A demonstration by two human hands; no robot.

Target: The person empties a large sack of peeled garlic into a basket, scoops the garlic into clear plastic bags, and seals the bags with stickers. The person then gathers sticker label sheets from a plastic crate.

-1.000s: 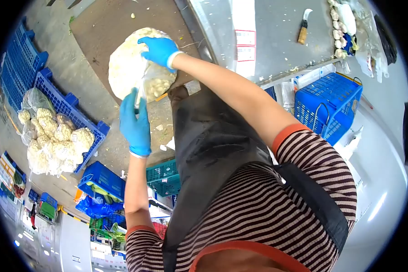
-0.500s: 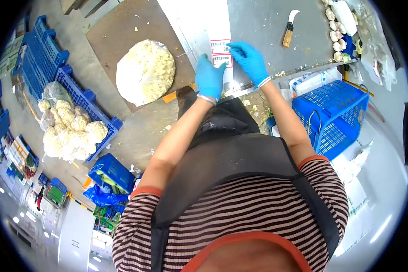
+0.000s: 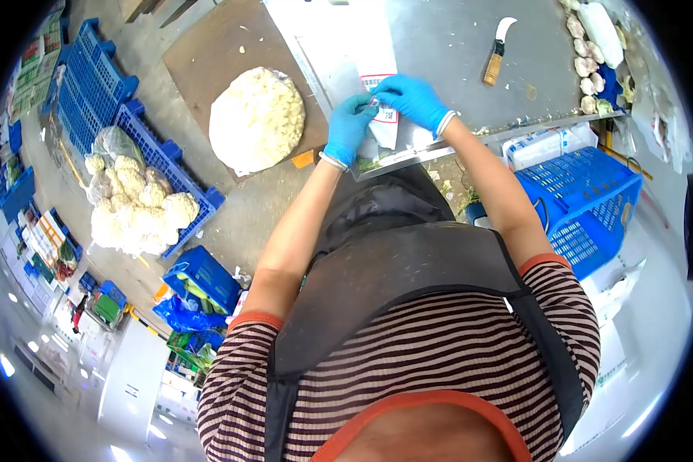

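Note:
A white strip of barcode labels [image 3: 387, 132] with red borders hangs over the near edge of the metal table [image 3: 458, 69]. My left hand [image 3: 349, 128], in a blue glove, pinches the strip's left side. From the right, my right hand [image 3: 414, 102], gloved too, has its fingertips closed on the same strip. Both hands' fingertips almost meet, covering part of the printed labels. A curved knife [image 3: 497, 55] with a wooden handle lies on the table to the right of my hands.
A large bag of cauliflower [image 3: 258, 121] stands on a brown board at left. Bagged cauliflowers [image 3: 142, 204] sit by blue crates [image 3: 158, 150]. Garlic bulbs [image 3: 585, 52] line the table's right end, above a blue basket [image 3: 581, 204].
My hands have come together, and my right fingers now pinch the label strip lower down. The strip's lower end has lifted and bent toward me. The view has shifted slightly.

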